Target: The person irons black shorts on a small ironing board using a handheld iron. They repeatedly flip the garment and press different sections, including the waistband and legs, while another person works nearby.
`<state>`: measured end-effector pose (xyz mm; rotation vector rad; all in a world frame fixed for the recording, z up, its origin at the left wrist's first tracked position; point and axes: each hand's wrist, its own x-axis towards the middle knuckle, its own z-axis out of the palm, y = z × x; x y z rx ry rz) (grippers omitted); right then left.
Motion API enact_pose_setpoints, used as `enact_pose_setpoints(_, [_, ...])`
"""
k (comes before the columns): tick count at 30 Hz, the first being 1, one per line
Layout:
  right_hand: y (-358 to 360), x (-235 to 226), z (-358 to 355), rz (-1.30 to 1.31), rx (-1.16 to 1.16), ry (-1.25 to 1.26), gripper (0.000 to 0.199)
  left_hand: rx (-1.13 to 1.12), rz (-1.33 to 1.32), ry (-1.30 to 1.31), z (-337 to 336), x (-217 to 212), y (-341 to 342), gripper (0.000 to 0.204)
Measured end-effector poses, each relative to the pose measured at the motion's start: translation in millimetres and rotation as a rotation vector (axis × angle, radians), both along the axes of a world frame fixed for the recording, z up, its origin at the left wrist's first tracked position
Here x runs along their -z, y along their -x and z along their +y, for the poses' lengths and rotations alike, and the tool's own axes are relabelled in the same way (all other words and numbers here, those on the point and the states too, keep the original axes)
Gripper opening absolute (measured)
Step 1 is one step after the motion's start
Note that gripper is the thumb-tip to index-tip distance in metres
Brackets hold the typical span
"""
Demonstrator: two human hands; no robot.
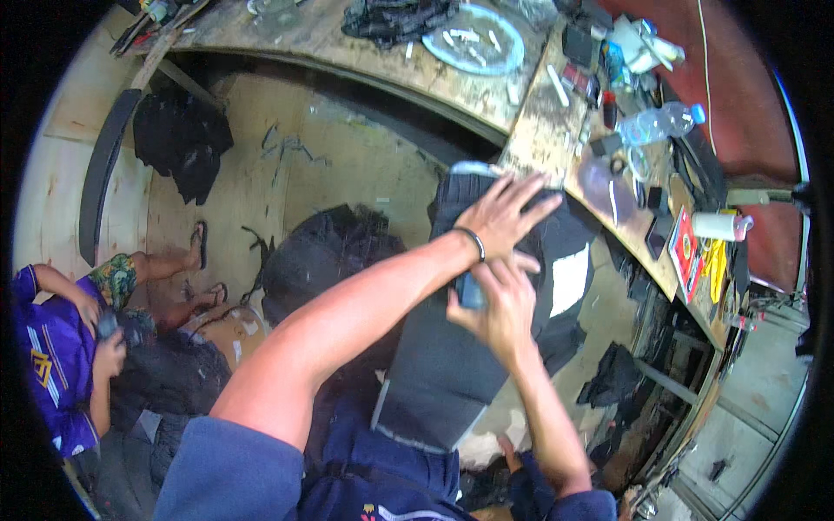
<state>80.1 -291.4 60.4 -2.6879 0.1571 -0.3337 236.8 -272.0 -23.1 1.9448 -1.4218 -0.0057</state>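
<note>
Left hand [504, 217] spread flat, pinning dark fabric panel [452, 347] over workbench edge [539, 130] and lap; right hand [499, 304] closed on small blue block [472, 291], apparently marking or rubbing; steady hold-down judged necessary next.

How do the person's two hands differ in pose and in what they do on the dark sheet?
The left hand lies flat with fingers spread, pressing on the upper part of the dark sheet; the right hand is curled around a small bluish object. The left hand sits higher in the picture, the right hand just below it. The left wrist wears a thin bracelet; the right wrist shows none. Both are bare and over the sheet.
</note>
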Motion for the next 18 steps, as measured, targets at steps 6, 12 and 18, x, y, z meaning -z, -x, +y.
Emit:
enact_pose_setpoints(6, [45, 20, -28, 0.078, -0.179, -0.200, 0.042, -0.032, -0.038, 0.035, -3, 4, -4, 0.123])
enact_pose_setpoints(12, [89, 8, -78, 0.414, 0.699, -0.514, 0.075, -0.268, -0.243, 0.113, 26, -32, 17, 0.092])
enact_pose_setpoints(18, [132, 26, -77, 0.579, 0.694, -0.536, 0.075, -0.487, 1.009, 0.136, 168, 43, 136, 0.072])
